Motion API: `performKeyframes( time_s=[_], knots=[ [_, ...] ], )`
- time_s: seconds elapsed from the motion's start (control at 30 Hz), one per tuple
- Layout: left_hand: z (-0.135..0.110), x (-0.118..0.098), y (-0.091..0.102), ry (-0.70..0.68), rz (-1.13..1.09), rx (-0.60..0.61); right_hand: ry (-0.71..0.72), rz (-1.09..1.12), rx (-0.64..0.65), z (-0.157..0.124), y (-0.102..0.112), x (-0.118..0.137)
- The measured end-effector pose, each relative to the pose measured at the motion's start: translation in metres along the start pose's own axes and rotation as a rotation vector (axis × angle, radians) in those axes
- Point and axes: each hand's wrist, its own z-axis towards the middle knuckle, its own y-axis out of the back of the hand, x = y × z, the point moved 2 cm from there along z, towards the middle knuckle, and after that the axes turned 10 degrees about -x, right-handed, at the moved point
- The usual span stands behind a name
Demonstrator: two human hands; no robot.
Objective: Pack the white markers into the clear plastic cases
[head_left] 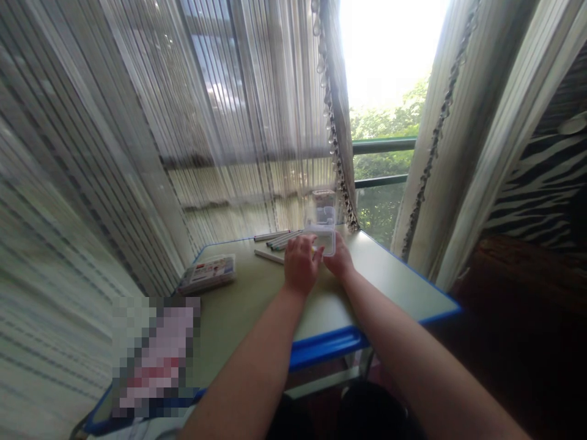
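My right hand (340,258) grips the right side of a clear plastic box (326,239) whose lid (323,206) stands raised at the back. My left hand (301,261) is at the box's left front, fingers curled and thumb pointing toward the box. A small yellow spot shows at its fingertips; what it belongs to is too small to tell. Left of this hand lie several slim markers (277,239) with pale barrels and dark ends. One white marker (268,255) lies nearer, its right end hidden behind my left hand.
A flat clear case (210,273) with a printed label rests on the table's left. The pale table (257,311) has a blue edge. A blurred pink item (158,354) lies at the front left. Sheer curtains (247,122) hang behind, parted at a window.
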Motion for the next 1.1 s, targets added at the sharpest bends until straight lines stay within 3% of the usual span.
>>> performKeyframes(
  time_s=[0.3,0.6,1.1],
  knots=[
    [0.001,-0.002,0.001,0.003,0.059,0.099,0.009,0.039,0.023,0.000,0.002,0.011],
    [-0.004,-0.001,0.005,0.050,-0.060,-0.129,-0.070,0.028,-0.030,0.000,0.000,-0.002],
    [-0.005,-0.003,0.003,-0.025,-0.053,-0.039,-0.089,0.034,-0.018,-0.001,-0.002,-0.001]
  ],
)
